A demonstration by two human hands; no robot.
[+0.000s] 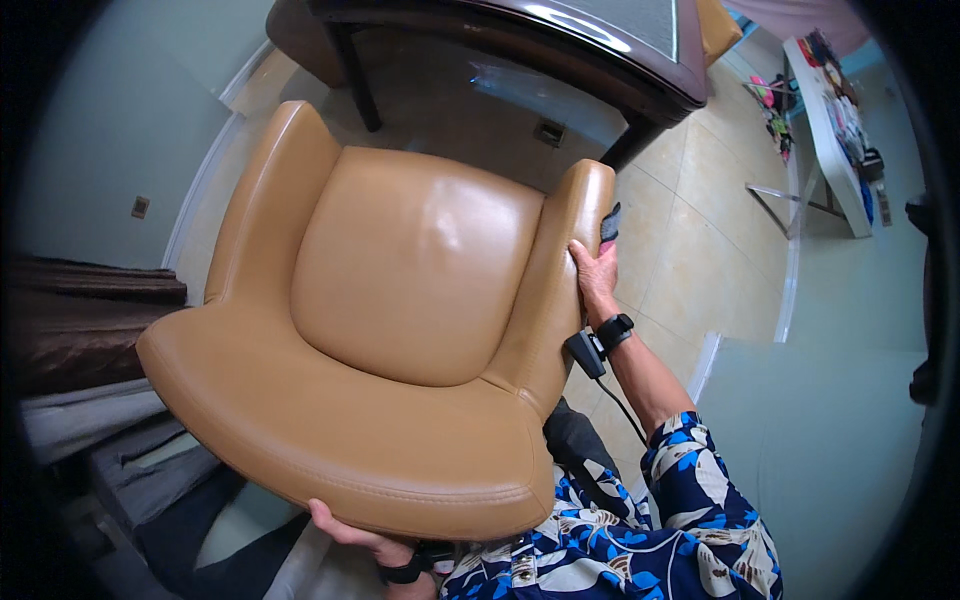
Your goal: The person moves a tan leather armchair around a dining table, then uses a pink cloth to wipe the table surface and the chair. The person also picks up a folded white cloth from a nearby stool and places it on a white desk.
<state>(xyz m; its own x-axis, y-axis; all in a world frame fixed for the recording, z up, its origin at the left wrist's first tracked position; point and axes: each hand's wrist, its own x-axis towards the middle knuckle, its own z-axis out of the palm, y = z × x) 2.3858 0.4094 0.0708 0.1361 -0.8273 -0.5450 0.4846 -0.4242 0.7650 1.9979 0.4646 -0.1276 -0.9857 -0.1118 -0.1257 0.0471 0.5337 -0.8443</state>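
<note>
A tan leather armchair (420,260) with a smooth seat and a curved backrest fills the middle of the view, its backrest nearest me. My right hand (597,272) grips the outer side of the right armrest, thumb against the leather and fingers mostly hidden. Beside that hand, a small grey and pink thing (610,226) shows past the armrest; its kind is unclear. At the backrest's lower edge, my left hand (350,533) holds on with the thumb up, its other fingers out of sight underneath. A small black device (586,353) with a cable hangs at my right wrist.
Beyond the chair stands a dark glossy table (520,40) on dark legs. A white desk (832,140) loaded with small items is at the far right. Brown curtains (90,320) and dark clothing (180,500) lie to the left. The floor is beige tile (700,230).
</note>
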